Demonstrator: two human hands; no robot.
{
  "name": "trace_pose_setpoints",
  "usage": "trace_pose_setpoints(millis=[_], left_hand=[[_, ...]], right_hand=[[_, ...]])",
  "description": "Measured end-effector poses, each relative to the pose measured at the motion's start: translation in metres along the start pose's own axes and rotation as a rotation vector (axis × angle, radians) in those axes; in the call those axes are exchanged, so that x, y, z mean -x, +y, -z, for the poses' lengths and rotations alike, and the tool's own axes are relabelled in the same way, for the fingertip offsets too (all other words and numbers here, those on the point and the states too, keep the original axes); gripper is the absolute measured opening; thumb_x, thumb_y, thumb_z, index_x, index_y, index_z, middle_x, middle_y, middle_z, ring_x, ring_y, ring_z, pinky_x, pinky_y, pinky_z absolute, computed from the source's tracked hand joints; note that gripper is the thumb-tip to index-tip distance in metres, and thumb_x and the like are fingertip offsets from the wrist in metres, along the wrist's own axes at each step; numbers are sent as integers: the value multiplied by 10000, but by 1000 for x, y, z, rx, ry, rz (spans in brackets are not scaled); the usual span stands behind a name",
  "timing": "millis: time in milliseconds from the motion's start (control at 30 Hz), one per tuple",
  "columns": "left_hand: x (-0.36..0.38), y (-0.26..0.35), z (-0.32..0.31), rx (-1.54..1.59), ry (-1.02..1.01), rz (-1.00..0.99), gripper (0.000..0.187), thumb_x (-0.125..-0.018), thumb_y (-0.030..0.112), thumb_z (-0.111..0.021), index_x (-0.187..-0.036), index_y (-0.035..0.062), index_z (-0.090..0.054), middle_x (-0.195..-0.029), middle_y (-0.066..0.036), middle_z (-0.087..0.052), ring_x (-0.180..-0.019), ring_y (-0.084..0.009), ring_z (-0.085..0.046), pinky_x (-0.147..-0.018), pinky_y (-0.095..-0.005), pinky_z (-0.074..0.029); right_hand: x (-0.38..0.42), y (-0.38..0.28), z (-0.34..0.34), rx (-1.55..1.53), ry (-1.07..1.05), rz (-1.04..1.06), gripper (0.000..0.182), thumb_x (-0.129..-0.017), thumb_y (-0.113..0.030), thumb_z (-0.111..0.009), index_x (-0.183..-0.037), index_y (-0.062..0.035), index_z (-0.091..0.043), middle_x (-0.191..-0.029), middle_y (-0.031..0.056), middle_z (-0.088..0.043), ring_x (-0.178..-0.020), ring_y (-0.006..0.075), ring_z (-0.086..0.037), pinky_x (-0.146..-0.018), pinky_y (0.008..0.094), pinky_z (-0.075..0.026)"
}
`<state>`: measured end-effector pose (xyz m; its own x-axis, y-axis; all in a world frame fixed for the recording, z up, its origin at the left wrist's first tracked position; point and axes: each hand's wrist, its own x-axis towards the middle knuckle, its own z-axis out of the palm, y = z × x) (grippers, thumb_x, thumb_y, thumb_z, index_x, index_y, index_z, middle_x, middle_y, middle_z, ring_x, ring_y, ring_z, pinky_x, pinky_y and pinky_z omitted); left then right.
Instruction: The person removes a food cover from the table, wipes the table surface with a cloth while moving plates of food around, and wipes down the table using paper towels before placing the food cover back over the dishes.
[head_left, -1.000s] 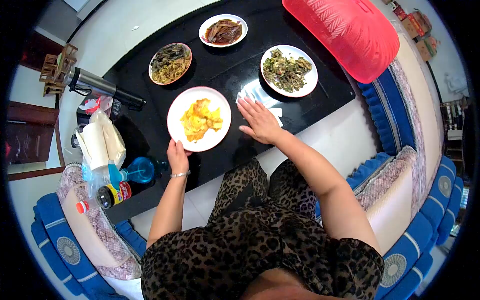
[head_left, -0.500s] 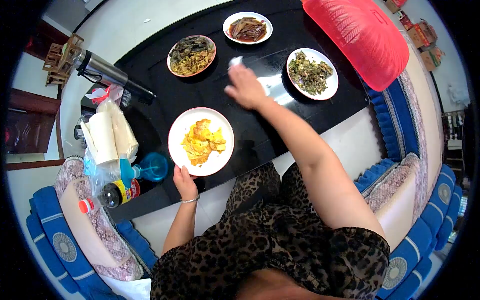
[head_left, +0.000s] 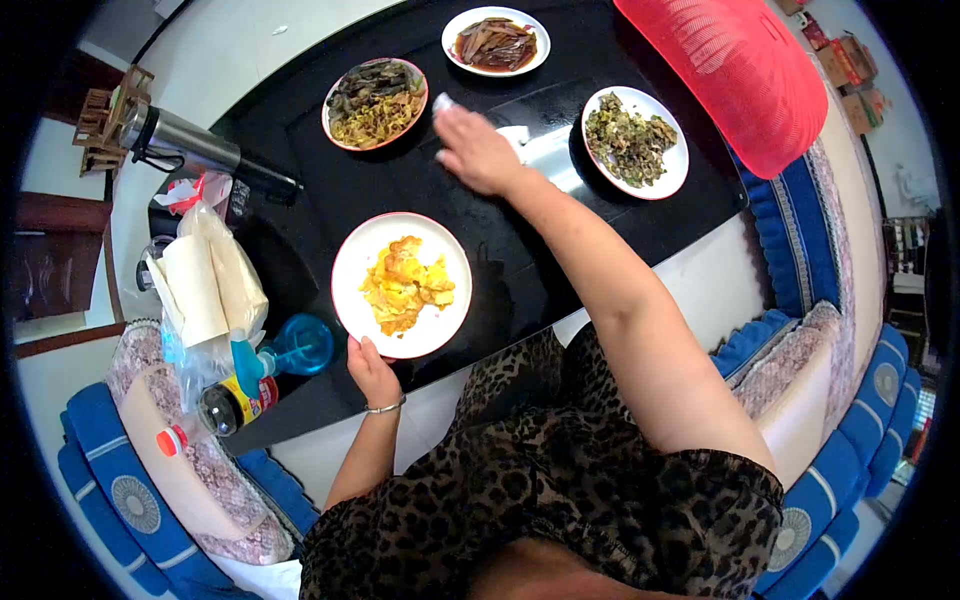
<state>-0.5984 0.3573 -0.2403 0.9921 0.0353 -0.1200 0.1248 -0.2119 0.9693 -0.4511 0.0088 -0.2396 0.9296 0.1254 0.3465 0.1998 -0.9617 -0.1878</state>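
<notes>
My left hand [head_left: 373, 374] grips the near rim of a white plate [head_left: 352, 300] with a thin red edge. Yellow fried egg pieces [head_left: 405, 285] lie on that plate. My right hand [head_left: 478, 150] is spread low over the black tabletop [head_left: 520, 225], with a bit of white tissue [head_left: 443, 102] showing at its fingertips. Just beyond those fingers is a plate of dark and yellow-green vegetables [head_left: 375, 105]. A plate of brown strips in sauce [head_left: 496, 45] stands farther back, and a plate of chopped greens [head_left: 630, 142] is to the right.
A red mesh food cover [head_left: 745, 80] occupies the far right. On the left are a steel flask [head_left: 200, 145], a paper roll in plastic [head_left: 192, 290], a blue spray bottle [head_left: 300, 343] and a dark sauce bottle [head_left: 225, 405]. Blue-trimmed sofas [head_left: 125, 480] flank the table.
My right hand has slid left across the tabletop, towards the plate of dark and yellow-green vegetables. My left hand keeps its grip on the egg plate. The view has shifted slightly.
</notes>
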Motion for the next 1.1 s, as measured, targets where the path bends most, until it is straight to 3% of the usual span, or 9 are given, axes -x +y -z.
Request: trace_pose_setpoints(millis=[100, 267, 367, 433, 500, 600, 700, 767, 1100], left_hand=[[1, -8, 0, 87, 14, 20, 330, -1017, 209, -377, -1198, -41, -493, -986, -94, -646, -754, -130, -640, -592, -236, -506], [0, -5, 2, 164, 23, 42, 331, -1019, 238, -370, -1199, -13, -490, -952, -80, -649, -706, -107, -620, -563, -218, -481], [1, 4, -6, 181, 58, 23, 328, -1018, 240, -373, -1191, -12, -493, -914, -73, -647, -673, -98, -597, -550, -217, -462], [2, 4, -5, 157, 53, 17, 318, -1016, 223, -364, -1183, -17, -487, -931, -81, -642, -687, -107, -609, -549, -216, -475], [2, 2, -2, 112, 57, 0, 317, -1015, 216, -359, -1185, -21, -483, -943, -87, -640, -698, -114, -619, -549, -218, -486], [0, -7, -1, 59, 65, -22, 330, -1015, 221, -359, -1201, -22, -483, -959, -98, -643, -704, -127, -627, -542, -225, -497], [1, 2, -8, 166, 87, 20, 322, -1013, 223, -363, -1184, -17, -494, -958, -97, -647, -711, -125, -630, -546, -227, -493], [-1, -4, -2, 133, 47, 22, 316, -1013, 233, -375, -1170, -10, -499, -952, -94, -651, -713, -126, -629, -550, -228, -485], [-23, 35, -72, 117, -158, 30, 348, -1010, 254, -395, -1178, -33, -497, -978, -108, -648, -730, -144, -629, -573, -234, -485]], right_hand=[[21, -32, 13, -92, -110, 258, 582, -941, -356, -477, -1383, 14, -395, -1444, 176, -404, -1371, 294, -338, -1128, 410, -264], [74, -41, 36, -227, -206, 406, 569, -923, -291, -515, -1402, -10, -394, -1493, 149, -347, -1400, 287, -302, -1146, 418, -246], [67, -15, 34, -229, -203, 302, 570, -927, -289, -514, -1411, -18, -385, -1498, 150, -341, -1401, 284, -299, -1148, 427, -241], [46, 17, 26, -37, -104, 21, 558, -947, -327, -470, -1409, -23, -391, -1502, 138, -343, -1404, 285, -293, -1150, 418, -235], [28, 24, 18, -24, 84, -35, 538, -946, -343, -468, -1374, -21, -427, -1439, 188, -409, -1360, 318, -356, -1136, 420, -260], [28, -6, 25, -147, -67, 2, 493, -914, -337, -506, -1279, -7, -488, -1358, 185, -486, -1320, 319, -400, -1109, 431, -297], [77, -57, 23, -141, -64, 277, 579, -914, -329, -511, -1368, 17, -416, -1446, 192, -394, -1357, 309, -361, -1118, 417, -285], [105, -65, 46, -189, -145, 290, 590, -923, -319, -501, -1375, 45, -395, -1469, 173, -371, -1389, 294, -311, -1133, 408, -256], [251, -4, 127, -156, -332, -67, 634, -901, -307, -526, -1444, -44, -332, -1557, 86, -235, -1449, 244, -190, -1161, 456, -193]])
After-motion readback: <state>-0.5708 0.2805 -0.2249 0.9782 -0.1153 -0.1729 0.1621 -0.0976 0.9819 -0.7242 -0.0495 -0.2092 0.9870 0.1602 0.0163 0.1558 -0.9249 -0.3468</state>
